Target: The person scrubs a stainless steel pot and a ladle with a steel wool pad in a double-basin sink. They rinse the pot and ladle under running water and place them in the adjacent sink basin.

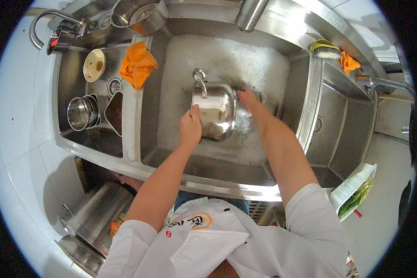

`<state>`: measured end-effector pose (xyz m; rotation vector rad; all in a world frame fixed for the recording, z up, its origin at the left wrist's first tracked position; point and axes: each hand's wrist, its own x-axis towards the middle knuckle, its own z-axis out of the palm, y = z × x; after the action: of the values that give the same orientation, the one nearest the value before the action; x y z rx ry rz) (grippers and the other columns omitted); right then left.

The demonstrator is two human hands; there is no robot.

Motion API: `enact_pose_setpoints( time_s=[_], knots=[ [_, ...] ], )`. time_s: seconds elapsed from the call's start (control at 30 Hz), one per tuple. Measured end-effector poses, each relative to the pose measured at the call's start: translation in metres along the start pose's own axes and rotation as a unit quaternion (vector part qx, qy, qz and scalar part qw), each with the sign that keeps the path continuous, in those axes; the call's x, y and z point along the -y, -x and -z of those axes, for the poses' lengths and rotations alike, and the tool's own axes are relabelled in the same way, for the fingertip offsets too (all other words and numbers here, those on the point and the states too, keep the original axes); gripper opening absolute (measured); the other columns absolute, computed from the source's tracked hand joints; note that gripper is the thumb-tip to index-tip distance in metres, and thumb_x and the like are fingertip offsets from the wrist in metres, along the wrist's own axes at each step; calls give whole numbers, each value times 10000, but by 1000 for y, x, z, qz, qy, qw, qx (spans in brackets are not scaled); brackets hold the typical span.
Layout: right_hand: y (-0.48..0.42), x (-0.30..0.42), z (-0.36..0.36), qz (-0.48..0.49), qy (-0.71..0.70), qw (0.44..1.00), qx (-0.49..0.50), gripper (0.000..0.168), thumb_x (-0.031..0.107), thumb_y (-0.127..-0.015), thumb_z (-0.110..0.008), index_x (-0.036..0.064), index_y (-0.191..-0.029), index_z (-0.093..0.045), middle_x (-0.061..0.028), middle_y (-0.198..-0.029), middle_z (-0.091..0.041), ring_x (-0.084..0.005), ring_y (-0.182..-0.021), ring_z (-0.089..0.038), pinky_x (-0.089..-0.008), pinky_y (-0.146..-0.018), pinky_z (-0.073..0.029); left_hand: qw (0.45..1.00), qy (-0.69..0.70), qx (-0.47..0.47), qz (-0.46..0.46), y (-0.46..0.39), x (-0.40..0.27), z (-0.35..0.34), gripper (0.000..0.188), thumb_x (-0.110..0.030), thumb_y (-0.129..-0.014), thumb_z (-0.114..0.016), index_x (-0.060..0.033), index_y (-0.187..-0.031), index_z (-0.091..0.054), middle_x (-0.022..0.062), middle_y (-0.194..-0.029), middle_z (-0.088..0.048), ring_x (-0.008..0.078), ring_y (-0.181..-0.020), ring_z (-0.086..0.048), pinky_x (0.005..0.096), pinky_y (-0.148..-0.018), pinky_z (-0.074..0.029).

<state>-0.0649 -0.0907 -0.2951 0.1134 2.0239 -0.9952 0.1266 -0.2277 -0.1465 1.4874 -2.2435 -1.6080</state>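
A shiny metal pot (213,114) lies tilted on its side over the soapy water in the large steel sink (149,104), its looped handle towards the far side. My left hand (191,127) grips its left edge, thumb on the outer wall. At the pot's right side, my right hand (246,99) is low at the water, with a small dark thing at its fingertips that I cannot make out. Foam (253,59) floats behind the pot.
In the left basin are a bowl (94,65), metal containers (78,114) and a drain; an orange cloth (138,66) hangs over the divider. A large pot (139,17) and faucet pipe (252,15) stand behind. A brush (325,50) and another orange cloth (349,63) lie right.
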Motion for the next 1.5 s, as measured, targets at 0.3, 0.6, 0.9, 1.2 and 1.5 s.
enact_pose_setpoints(
  time_s=[0.3,0.6,0.9,1.2,1.5],
  knots=[
    [103,107,20,319,169,932,9,404,181,-756,-628,73,-1145,-615,-177,-1099,-611,-329,-1028,-570,-415,-922,-432,995,-62,-3,-76,1,9,-9,442,-378,-987,-452,37,-958,-600,193,-761,-620,372,-699,-564,414,-674,-445],
    [147,93,-2,389,304,864,-99,428,280,-708,-683,91,-1085,-611,-180,-1135,-528,-357,-1080,-517,-468,-903,-421,996,35,13,-86,-10,36,-16,475,-382,-999,-428,49,-891,-596,120,-667,-563,228,-625,-529,394,-614,-427],
    [0,5,4,-72,-305,944,105,256,351,-841,-600,100,-795,-623,-26,-668,-592,-145,-602,-549,-318,-556,-458,994,40,25,-98,-8,41,-18,533,-430,-989,-432,41,-786,-573,70,-629,-522,160,-581,-474,342,-558,-405],
    [142,2,-18,45,-346,933,-92,437,221,-872,-601,42,-1250,-472,-117,-1191,-560,-234,-1051,-540,-346,-883,-447,907,346,130,202,-35,8,-13,544,-478,-1002,-341,-6,-1191,-533,148,-1098,-595,236,-937,-618,378,-804,-514],
    [159,52,-51,400,-42,914,-50,421,263,-839,-649,41,-1181,-543,-194,-1310,-502,-379,-1229,-465,-439,-1033,-371,930,255,35,263,-28,14,37,571,-483,-1011,-279,-48,-1342,-444,123,-1337,-496,305,-1241,-465,476,-990,-410]
  ],
)
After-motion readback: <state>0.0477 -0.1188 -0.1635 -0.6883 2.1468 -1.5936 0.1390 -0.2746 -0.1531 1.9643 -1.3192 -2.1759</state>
